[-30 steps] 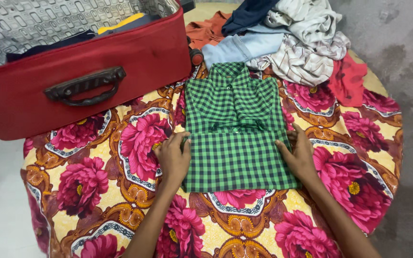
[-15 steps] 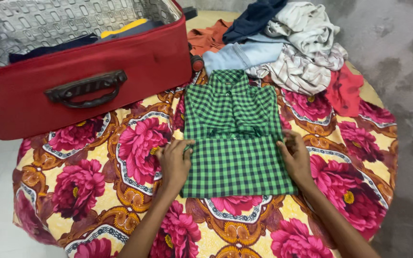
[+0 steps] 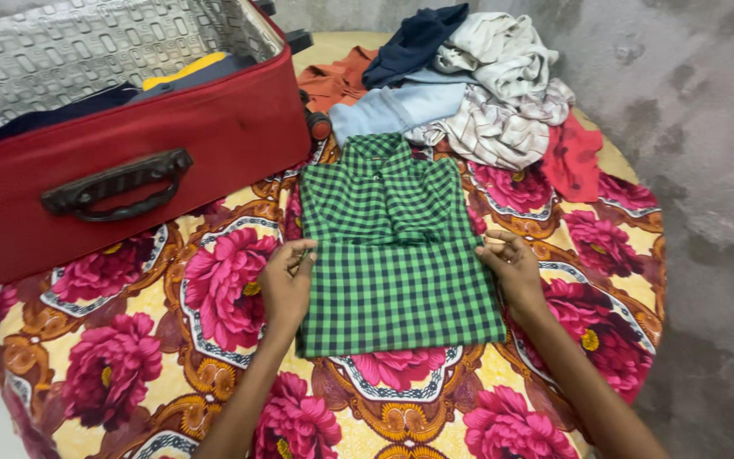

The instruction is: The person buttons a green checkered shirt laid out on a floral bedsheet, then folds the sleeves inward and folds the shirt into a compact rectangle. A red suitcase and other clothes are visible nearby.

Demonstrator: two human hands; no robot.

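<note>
While both hands pinch now | green checked shirt (image 3: 397, 255) half-folded

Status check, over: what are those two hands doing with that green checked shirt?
Left hand and right hand pinching the fold edge of the green checked shirt. Shirt half folded, flat on floral sheet. Nothing on top.

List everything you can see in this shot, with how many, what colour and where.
checked shirt: one, green and dark, half folded at centre of the cloth
suitcase: one, red, open, upper left, dark handle
folded clothes: a few, navy and yellow, inside suitcase
clothes pile: several, navy, white, pale blue, orange, red, behind the shirt
floral cloth: one, yellow with pink flowers, under everything
left hand: pinching shirt's left edge
right hand: pinching shirt's right edge
</note>
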